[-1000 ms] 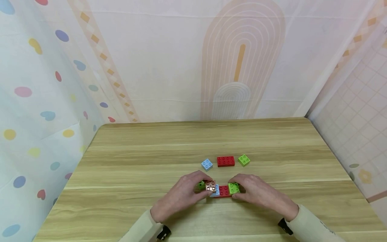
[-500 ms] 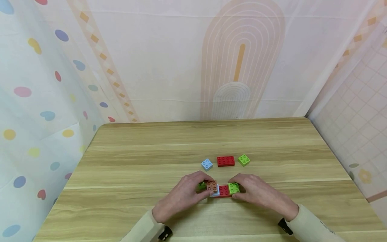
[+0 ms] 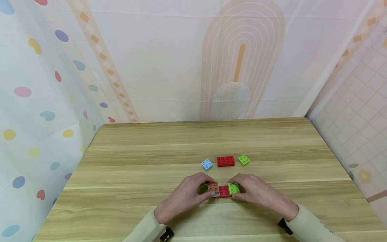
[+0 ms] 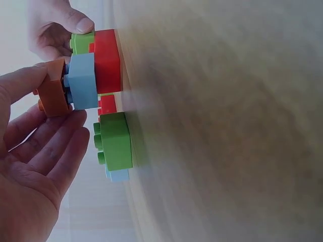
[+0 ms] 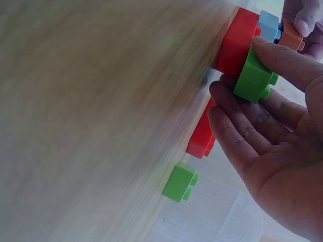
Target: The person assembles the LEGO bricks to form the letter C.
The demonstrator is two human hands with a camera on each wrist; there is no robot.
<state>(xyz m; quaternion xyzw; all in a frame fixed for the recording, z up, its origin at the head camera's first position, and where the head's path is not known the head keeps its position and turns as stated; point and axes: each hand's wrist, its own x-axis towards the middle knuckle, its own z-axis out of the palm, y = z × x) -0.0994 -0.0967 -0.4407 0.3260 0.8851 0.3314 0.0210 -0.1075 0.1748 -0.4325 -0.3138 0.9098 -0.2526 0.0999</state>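
Orange brick [image 3: 213, 187], lower centre of frame: my left grip [image 3: 186, 192] pinches its sides above the light-blue brick [image 4: 83, 83], presumably keeping its underside free; right grip [image 3: 259, 190] clamps the green brick [image 3: 233, 188], likely steadying the red brick [image 3: 223, 190] beneath.

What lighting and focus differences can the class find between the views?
Head view: fairly even light, soft shadows beneath the left hand and right hand; left wrist view: wooden tabletop dim and smeared, orange-brown four-stud brick crisper; right wrist view: wooden tabletop blurred, lime green four-stud brick sharper.
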